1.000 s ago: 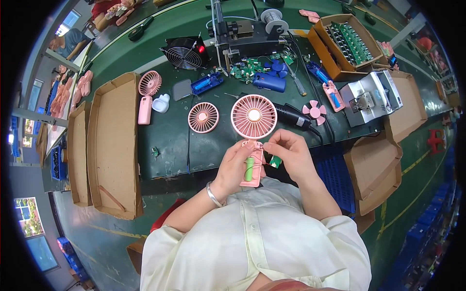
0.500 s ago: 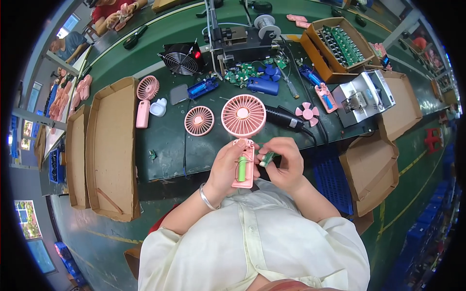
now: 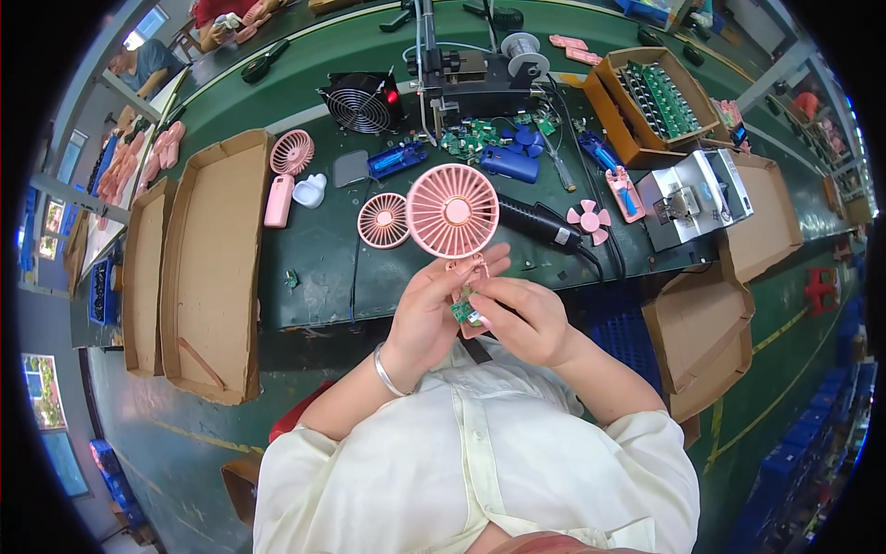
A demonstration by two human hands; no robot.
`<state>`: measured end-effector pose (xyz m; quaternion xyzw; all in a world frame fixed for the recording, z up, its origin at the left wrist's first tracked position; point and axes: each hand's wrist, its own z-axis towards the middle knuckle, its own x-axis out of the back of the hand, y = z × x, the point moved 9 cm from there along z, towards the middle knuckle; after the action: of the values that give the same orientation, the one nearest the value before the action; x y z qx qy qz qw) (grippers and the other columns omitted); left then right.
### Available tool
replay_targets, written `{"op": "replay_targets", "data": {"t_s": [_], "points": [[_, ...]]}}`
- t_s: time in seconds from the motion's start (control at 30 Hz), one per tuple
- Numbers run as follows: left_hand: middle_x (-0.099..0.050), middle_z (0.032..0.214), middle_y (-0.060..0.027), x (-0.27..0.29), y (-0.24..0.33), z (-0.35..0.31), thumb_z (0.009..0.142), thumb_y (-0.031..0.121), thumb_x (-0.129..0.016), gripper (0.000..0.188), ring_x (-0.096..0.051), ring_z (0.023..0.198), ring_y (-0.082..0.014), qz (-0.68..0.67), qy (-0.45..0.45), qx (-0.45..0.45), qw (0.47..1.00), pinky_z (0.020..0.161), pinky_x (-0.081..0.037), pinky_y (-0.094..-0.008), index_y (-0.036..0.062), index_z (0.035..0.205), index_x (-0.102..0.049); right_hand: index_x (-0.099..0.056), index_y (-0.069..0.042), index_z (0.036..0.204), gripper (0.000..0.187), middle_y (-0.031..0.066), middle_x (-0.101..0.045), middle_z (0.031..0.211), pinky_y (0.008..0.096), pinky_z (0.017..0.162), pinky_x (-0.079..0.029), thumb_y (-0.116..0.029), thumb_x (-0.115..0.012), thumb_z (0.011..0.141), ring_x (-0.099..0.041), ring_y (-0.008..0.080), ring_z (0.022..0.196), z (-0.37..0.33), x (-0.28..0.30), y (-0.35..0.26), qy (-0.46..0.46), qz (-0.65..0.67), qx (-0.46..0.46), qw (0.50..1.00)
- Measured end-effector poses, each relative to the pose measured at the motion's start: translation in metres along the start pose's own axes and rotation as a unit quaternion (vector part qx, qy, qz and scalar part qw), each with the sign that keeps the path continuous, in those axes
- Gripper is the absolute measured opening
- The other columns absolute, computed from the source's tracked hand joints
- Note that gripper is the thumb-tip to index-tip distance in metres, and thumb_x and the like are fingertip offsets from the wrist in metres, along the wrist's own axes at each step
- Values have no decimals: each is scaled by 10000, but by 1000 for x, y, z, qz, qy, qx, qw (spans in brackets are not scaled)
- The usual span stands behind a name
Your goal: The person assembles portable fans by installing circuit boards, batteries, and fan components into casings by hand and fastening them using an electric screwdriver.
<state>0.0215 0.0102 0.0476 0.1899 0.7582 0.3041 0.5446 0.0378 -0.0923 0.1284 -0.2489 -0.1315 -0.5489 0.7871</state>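
Observation:
My left hand point(image 3: 426, 309) is closed round the handle of a pink handheld fan point(image 3: 452, 211), whose round grille points away from me above the bench. Between the fingers of my right hand point(image 3: 526, 319) is a small green circuit board point(image 3: 463, 310), held over the fan's open handle. My fingers and the board cover most of the handle's inside, so the battery there is hidden. Just left of the fan lies a loose pink grille point(image 3: 383, 221). To the right are a black corded tool point(image 3: 540, 224) and a pink fan blade point(image 3: 589, 222).
Cardboard trays point(image 3: 214, 277) stand at the left. Across the bench are a black cooling fan point(image 3: 361, 103), a soldering stand with a solder spool point(image 3: 525, 55), loose circuit boards and blue housings. A box of boards point(image 3: 614, 111) and a metal fixture point(image 3: 697, 200) sit at the right.
My right hand has brought the circuit board left onto the fan's open handle, covering the green battery seen before. The fan's head has shifted slightly left, now overlapping the loose grille's edge.

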Motion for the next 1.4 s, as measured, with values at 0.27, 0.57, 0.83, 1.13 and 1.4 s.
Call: {"op": "replay_targets", "data": {"t_s": [0.27,0.57,0.83,1.13,1.4], "points": [[-545,1264,-186,-3,-9,-10,984,158,-414,303,-558,1132,-229,-46,-31,55,997,963,-459,-346,-36,1200,-502,-674,-36,1032,307,114,-662,916,287,595,-520,23,-681,730,-663,242,758,-1,0,19,-52,46,-152,986],[-619,1061,-125,2,-20,-16,1008,198,-382,284,-639,956,-207,-66,-12,121,990,886,-538,-376,-11,1149,-514,-697,-6,995,264,95,-646,834,252,656,-513,67,-651,745,-633,161,741,-12,-7,60,-97,208,-357,905],[-597,1104,-131,0,-22,-19,1013,194,-347,313,-617,1009,-221,-68,-18,134,988,938,-506,-398,-29,1168,-502,-689,-27,971,262,102,-631,834,303,624,-502,67,-661,728,-618,220,718,-8,0,49,-86,119,-264,953],[-602,1054,-77,1,-23,-24,1014,191,-344,275,-613,943,-161,-94,-2,145,985,835,-514,-337,15,1125,-523,-674,-9,911,235,83,-575,880,309,629,-488,21,-662,678,-561,224,805,10,-10,16,-162,12,-171,972],[-598,1103,-92,-1,-10,-24,1018,186,-337,311,-595,1018,-178,-130,-13,118,984,900,-485,-337,-7,1196,-503,-654,1,957,312,85,-599,981,357,741,-467,-89,-652,658,-589,247,921,25,-13,0,-164,-57,-90,981]]}}
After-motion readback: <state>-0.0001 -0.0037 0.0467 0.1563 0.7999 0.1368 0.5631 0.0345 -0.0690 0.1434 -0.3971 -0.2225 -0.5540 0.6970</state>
